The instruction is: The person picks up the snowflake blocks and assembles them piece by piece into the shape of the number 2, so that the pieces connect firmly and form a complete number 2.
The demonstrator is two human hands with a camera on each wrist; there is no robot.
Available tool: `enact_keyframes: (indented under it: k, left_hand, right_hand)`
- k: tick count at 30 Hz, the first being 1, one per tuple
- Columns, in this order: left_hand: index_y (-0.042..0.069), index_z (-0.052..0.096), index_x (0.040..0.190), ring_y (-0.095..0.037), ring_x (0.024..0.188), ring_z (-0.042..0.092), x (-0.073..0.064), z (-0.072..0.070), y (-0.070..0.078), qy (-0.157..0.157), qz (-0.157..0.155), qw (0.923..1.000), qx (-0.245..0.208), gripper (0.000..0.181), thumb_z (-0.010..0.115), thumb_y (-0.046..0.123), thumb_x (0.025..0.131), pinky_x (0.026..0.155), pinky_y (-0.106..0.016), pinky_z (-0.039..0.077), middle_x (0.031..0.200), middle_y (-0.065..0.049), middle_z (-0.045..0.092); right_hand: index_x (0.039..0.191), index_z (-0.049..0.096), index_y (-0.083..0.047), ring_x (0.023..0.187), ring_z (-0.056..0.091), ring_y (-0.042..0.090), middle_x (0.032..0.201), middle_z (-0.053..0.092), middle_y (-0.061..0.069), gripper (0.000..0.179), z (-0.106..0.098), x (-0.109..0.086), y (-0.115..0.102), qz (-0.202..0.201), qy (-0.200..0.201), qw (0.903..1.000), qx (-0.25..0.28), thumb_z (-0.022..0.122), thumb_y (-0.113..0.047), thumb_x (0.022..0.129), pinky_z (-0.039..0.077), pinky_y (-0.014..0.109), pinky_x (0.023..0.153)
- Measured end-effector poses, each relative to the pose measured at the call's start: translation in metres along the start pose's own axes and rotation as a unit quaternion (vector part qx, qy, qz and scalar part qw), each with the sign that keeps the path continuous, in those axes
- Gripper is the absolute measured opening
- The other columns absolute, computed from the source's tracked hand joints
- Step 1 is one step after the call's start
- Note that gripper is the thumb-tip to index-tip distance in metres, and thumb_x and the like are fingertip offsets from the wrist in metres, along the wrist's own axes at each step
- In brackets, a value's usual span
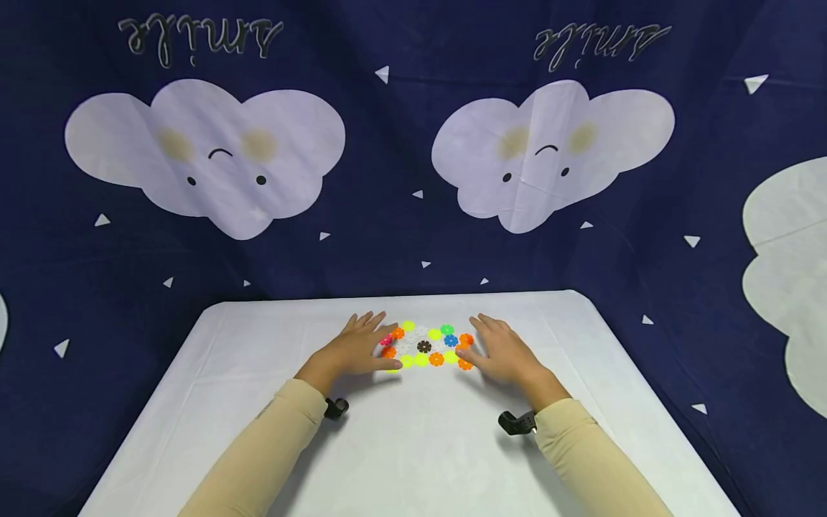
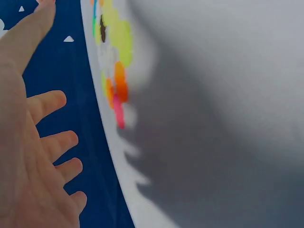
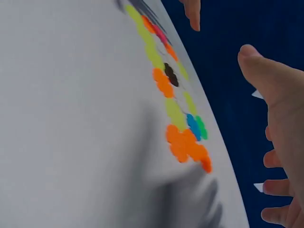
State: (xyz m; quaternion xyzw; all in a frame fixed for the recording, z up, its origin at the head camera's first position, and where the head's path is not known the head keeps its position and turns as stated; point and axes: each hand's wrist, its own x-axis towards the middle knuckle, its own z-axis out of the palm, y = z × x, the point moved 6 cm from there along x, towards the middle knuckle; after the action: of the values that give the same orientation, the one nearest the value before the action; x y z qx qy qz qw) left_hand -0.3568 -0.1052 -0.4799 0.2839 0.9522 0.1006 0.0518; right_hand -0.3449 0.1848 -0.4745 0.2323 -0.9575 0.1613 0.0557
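Several flat flower-shaped plastic discs lie grouped on the white table in the head view, among them a dark brown disc [image 1: 423, 347], a blue disc [image 1: 451, 340], a green disc [image 1: 447, 329] and an orange disc [image 1: 436, 359]. White discs, hard to tell from the cloth, fill the middle. My left hand [image 1: 359, 347] hovers at the group's left side, fingers spread and holding nothing. On the other side my right hand [image 1: 505, 352] is likewise held with fingers extended and nothing in it. In the left wrist view a pink disc [image 2: 118, 111] lies at the group's end.
A white cloth covers the table [image 1: 413, 445]. Behind it hangs a dark blue curtain [image 1: 388, 258] with upside-down clouds and small white triangles. Black wrist devices, one at the left wrist [image 1: 337, 408] and one at the right [image 1: 517, 423], stick out below the sleeves.
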Motion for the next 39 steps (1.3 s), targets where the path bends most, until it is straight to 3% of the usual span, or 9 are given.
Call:
enact_keyframes:
  k: [12, 19, 24, 31, 39]
  left_hand:
    - [0.018, 0.045, 0.162, -0.042, 0.154, 0.023, -0.004, 0.026, 0.014, 0.011, 0.030, 0.9994, -0.014, 0.089, 0.069, 0.068, 0.092, 0.126, -0.059, 0.010, 0.168, -0.016, 0.032]
    - [0.017, 0.056, 0.154, -0.035, 0.148, 0.035, -0.012, 0.031, 0.015, 0.057, 0.013, 0.9982, -0.011, 0.074, 0.077, 0.056, 0.094, 0.124, -0.052, 0.026, 0.161, -0.013, 0.043]
    - [0.016, 0.068, 0.140, -0.031, 0.134, 0.047, -0.016, 0.032, 0.013, 0.096, 0.007, 0.9952, 0.015, 0.058, 0.077, 0.052, 0.095, 0.115, -0.050, 0.039, 0.148, -0.010, 0.056]
    - [0.014, 0.078, 0.119, -0.027, 0.113, 0.055, -0.014, 0.031, 0.016, 0.113, -0.005, 0.9930, 0.034, 0.037, 0.081, 0.041, 0.094, 0.102, -0.045, 0.048, 0.121, -0.007, 0.067]
    - [0.014, 0.082, 0.112, -0.023, 0.100, 0.056, -0.008, 0.032, 0.016, 0.116, 0.005, 0.9920, 0.049, 0.027, 0.083, 0.034, 0.094, 0.092, -0.040, 0.051, 0.111, -0.003, 0.067]
  right_hand:
    - [0.152, 0.051, 0.001, 0.139, 0.046, 0.044, 0.152, 0.052, 0.021, 0.082, 0.026, -0.010, -0.006, -0.009, 0.005, 0.9998, 0.019, 0.064, -0.062, 0.100, 0.036, 0.059, 0.117]
    - [0.147, 0.056, 0.003, 0.136, 0.051, 0.043, 0.146, 0.057, 0.022, 0.074, 0.036, -0.018, -0.006, -0.007, 0.005, 0.9999, 0.012, 0.069, -0.052, 0.100, 0.039, 0.057, 0.116]
    - [0.141, 0.060, 0.005, 0.133, 0.054, 0.043, 0.140, 0.061, 0.023, 0.067, 0.039, -0.024, -0.005, 0.003, 0.014, 0.9999, 0.002, 0.073, -0.045, 0.100, 0.041, 0.056, 0.114]
    - [0.129, 0.068, 0.004, 0.121, 0.060, 0.039, 0.127, 0.067, 0.021, 0.050, 0.042, -0.025, -0.002, -0.014, 0.051, 0.9985, -0.012, 0.080, -0.031, 0.096, 0.047, 0.053, 0.109]
    - [0.107, 0.074, 0.003, 0.101, 0.068, 0.035, 0.106, 0.073, 0.015, 0.024, 0.044, -0.025, -0.010, -0.073, 0.131, 0.9886, 0.004, 0.084, -0.009, 0.089, 0.056, 0.049, 0.095]
